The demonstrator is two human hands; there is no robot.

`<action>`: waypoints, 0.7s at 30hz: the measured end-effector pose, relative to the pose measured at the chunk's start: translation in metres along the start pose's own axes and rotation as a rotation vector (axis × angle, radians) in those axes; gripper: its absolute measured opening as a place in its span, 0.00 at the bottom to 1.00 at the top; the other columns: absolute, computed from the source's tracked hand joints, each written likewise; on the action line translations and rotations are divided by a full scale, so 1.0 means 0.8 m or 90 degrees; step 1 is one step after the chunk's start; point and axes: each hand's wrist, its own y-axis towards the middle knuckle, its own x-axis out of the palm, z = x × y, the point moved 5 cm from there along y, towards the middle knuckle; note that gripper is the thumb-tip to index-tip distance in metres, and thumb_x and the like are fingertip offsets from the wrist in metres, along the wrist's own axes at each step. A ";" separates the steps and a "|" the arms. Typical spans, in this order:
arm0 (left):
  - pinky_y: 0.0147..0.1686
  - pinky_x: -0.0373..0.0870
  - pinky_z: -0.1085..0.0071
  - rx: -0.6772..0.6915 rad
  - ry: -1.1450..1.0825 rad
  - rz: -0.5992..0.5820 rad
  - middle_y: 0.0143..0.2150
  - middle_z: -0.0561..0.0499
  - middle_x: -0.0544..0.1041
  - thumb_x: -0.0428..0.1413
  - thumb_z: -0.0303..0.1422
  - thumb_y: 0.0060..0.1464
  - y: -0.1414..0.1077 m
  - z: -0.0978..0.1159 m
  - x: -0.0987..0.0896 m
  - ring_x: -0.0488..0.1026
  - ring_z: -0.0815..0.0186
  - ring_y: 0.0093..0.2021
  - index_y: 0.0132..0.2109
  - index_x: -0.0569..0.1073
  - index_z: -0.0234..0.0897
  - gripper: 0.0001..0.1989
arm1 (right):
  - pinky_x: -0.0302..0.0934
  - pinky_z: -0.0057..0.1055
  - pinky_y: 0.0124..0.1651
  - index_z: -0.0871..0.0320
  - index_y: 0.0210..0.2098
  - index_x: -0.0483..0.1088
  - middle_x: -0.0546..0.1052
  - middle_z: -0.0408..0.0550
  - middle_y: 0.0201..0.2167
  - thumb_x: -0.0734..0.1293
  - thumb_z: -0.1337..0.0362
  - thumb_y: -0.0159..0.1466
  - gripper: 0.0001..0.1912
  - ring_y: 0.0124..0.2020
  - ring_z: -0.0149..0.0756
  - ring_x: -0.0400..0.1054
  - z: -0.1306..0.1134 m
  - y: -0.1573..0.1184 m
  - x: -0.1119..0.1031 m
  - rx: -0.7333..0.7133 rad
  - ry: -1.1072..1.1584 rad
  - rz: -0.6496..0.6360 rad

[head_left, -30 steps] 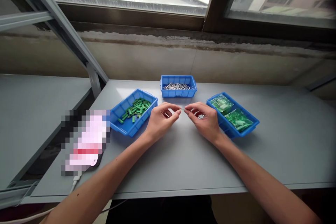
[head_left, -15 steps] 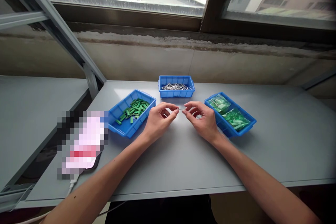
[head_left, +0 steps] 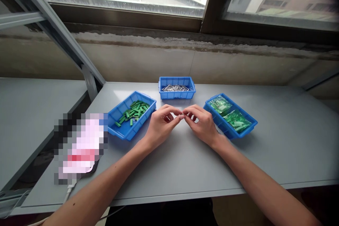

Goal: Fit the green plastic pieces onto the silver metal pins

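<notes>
My left hand (head_left: 161,125) and my right hand (head_left: 202,125) meet above the middle of the grey table (head_left: 238,169), pinching a short metal pin (head_left: 182,116) between their fingertips. Most of the pin is hidden by my fingers. Left of my left hand sits a blue tray (head_left: 141,122) holding loose green pieces (head_left: 131,113). Right of my right hand, touching distance from its wrist side, a blue tray (head_left: 245,130) holds green plastic bags (head_left: 230,114). Straight ahead, a smaller blue tray (head_left: 177,95) holds a heap of metal pins (head_left: 176,88).
A pixelated pink and white object (head_left: 82,148) lies at the table's left side on something dark, with a white cable (head_left: 69,190) running off the front edge. A grey surface (head_left: 34,123) stands further left. A concrete sill and window rise behind the table.
My hands have drawn closer together, and my fingertips now cover nearly all of the pin. The whole scene has shifted slightly left in the view.
</notes>
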 end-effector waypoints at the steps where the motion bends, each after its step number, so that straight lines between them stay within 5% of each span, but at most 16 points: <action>1: 0.25 0.66 0.77 0.014 0.003 0.001 0.34 0.50 0.74 0.61 0.33 0.52 0.000 0.002 0.000 0.66 0.75 0.25 0.35 0.77 0.35 0.05 | 0.62 0.26 0.33 0.56 0.37 0.71 0.74 0.44 0.35 0.63 0.68 0.65 0.05 0.30 0.29 0.69 0.000 0.000 0.001 -0.004 -0.006 -0.006; 15: 0.25 0.65 0.76 0.025 0.113 0.051 0.34 0.51 0.74 0.58 0.32 0.54 0.003 0.007 -0.011 0.64 0.76 0.23 0.35 0.75 0.35 0.04 | 0.62 0.27 0.34 0.56 0.39 0.66 0.74 0.45 0.36 0.60 0.61 0.67 0.07 0.32 0.31 0.70 0.005 0.003 0.001 0.071 0.066 -0.001; 21: 0.24 0.65 0.77 0.011 0.138 0.017 0.33 0.51 0.74 0.54 0.34 0.57 -0.001 0.004 -0.003 0.66 0.75 0.22 0.33 0.74 0.35 0.08 | 0.61 0.28 0.35 0.56 0.36 0.70 0.76 0.45 0.32 0.60 0.59 0.67 0.09 0.29 0.32 0.68 0.006 0.062 -0.008 0.093 -0.046 0.074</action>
